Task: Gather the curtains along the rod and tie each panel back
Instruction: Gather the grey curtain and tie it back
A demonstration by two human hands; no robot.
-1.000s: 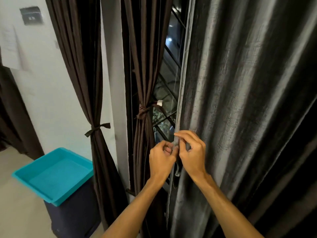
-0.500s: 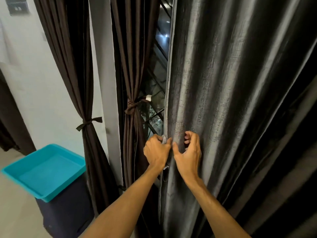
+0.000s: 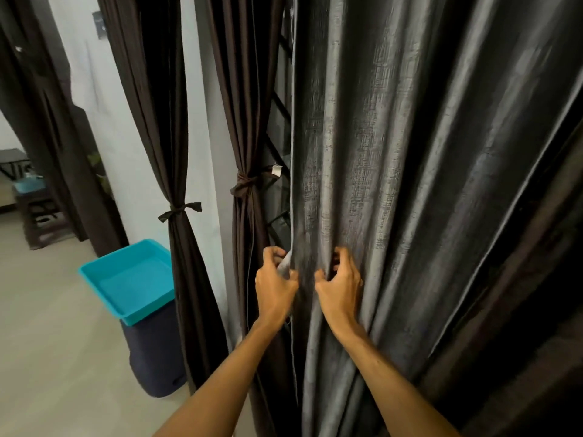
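A wide grey curtain panel [image 3: 394, 171] hangs loose and fills the right of the view. My left hand [image 3: 275, 287] pinches its pale left edge at about waist height. My right hand [image 3: 340, 287] sits a hand's width to the right, fingers curled into the folds of the same panel. Left of it hangs a dark brown panel [image 3: 249, 89], bunched and held by a knotted tie [image 3: 243, 187] with a white tag. Further left a second dark panel [image 3: 157, 105] is tied with a thin bow [image 3: 178, 211]. The rod is out of view.
A turquoise tray [image 3: 126, 279] rests on a dark bin [image 3: 154, 351] on the floor, left of the tied panels. A black window grille [image 3: 279, 127] shows between the brown and grey panels. A dark stool [image 3: 34, 209] stands far left on the pale floor.
My hands have drawn apart along the grey panel, the right one sliding to the right into the folds. The view has swung left, showing more floor and the stool.
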